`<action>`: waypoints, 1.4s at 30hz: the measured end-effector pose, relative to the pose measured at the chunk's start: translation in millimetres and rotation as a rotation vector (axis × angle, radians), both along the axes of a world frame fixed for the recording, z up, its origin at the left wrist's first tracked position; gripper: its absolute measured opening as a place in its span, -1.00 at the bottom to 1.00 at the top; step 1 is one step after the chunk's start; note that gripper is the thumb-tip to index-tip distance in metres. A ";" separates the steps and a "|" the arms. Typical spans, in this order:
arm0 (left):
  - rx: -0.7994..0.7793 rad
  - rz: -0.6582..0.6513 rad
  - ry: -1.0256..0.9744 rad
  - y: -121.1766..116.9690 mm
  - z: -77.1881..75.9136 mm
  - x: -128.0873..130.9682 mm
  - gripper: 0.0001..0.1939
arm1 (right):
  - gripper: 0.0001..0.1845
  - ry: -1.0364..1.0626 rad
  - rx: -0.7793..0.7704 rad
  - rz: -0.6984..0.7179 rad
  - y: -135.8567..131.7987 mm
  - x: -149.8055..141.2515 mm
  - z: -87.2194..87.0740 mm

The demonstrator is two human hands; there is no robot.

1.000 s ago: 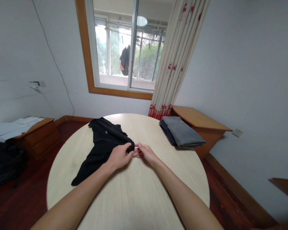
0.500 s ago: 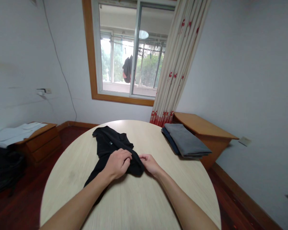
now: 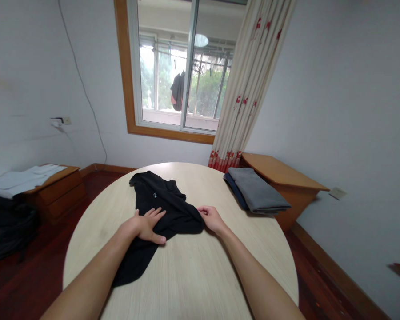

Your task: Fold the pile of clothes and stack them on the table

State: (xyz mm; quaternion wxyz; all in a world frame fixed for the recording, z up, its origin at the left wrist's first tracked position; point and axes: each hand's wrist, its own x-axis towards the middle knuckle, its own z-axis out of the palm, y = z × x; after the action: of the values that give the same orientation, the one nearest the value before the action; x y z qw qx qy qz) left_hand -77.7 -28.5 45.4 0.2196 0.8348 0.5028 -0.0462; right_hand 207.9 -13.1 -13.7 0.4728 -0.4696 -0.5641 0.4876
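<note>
A black garment (image 3: 166, 200), with a small pale logo, lies spread and partly rumpled on the round light-wood table (image 3: 186, 284). It looks like a shirt, though its full outline is not clear. My left hand (image 3: 150, 226) rests flat on its lower left part, fingers spread. At the garment's right corner, my right hand (image 3: 211, 218) pinches the edge of the cloth between thumb and fingers. One part of the garment reaches toward me, passing under my left wrist.
Folded grey and dark blue clothes (image 3: 258, 191) lie stacked at the table's right edge. Behind them stands a wooden desk (image 3: 283, 171). To the left are a drawer cabinet (image 3: 62, 189) with white papers and a black bag (image 3: 10, 226) on the floor. A curtain (image 3: 243, 98) hangs by the window.
My left hand has let go near the right corner, moved left and flattened on the cloth. My right hand has drawn the corner to the right, spreading the garment wider.
</note>
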 end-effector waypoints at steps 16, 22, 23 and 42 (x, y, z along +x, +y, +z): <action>0.165 -0.142 -0.640 -0.2 -4.1 37.0 -0.62 | -0.47 -0.017 0.101 -0.520 26.6 59.8 -9.5; 0.167 -0.241 -0.423 -2.0 -12.5 36.7 -0.38 | -0.42 -0.101 0.173 -0.374 17.3 50.1 3.7; 0.162 -0.228 -0.402 -2.5 -13.0 37.0 -0.34 | -0.42 -0.125 0.189 -0.343 14.9 48.5 6.3; 0.428 -0.116 -0.662 5.2 -13.8 50.7 -0.70 | -0.73 -0.619 0.391 -0.167 -1.4 47.4 13.1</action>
State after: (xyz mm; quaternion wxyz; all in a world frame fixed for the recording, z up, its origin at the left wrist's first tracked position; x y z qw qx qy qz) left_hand -27.0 -23.3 31.6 0.1879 0.8585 0.3550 0.3187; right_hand 255.2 -14.5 -0.6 0.3990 -0.5398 -0.7225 0.1653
